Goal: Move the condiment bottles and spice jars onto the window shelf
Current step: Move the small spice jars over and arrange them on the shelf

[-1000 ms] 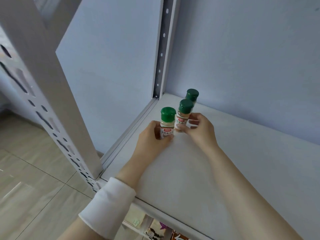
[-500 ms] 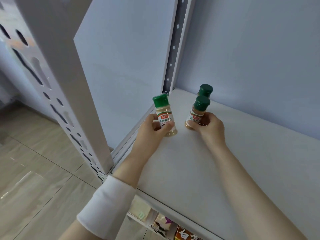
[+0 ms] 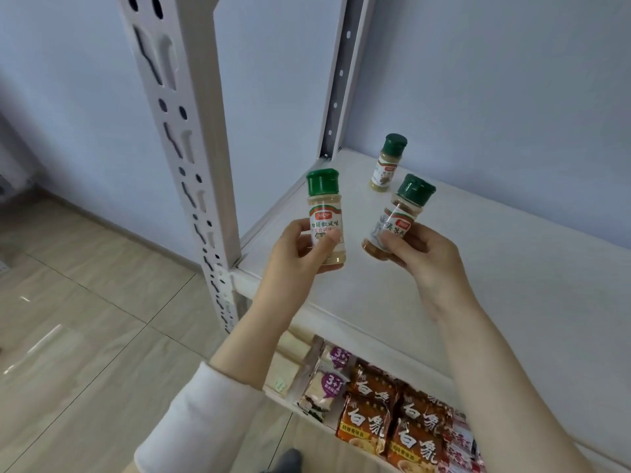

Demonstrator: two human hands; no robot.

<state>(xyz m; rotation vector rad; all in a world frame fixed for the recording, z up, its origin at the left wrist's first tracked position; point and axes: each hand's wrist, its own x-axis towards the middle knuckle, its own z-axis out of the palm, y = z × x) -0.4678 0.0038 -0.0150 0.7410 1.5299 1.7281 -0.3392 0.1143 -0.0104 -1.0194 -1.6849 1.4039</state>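
Three green-capped spice jars are seen. A pale-powder jar [image 3: 324,216] is gripped upright in the curled fingers of the left hand [image 3: 300,249]. A tilted brown-powder jar [image 3: 396,223] is pinched by the right hand [image 3: 425,259]. Both are held above the white shelf [image 3: 495,274]. A third jar [image 3: 387,163] is seen standing near its back corner.

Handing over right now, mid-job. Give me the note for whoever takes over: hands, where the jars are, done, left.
Left hand: grips the pale spice jar, upright, lifted off the white shelf.
Right hand: grips the brown spice jar, tilted, also off the board.
Third jar: stands near the shelf's back corner, untouched.
Done: two jars picked up.
Left: carry both to the window shelf, not in view, then fetch the third.
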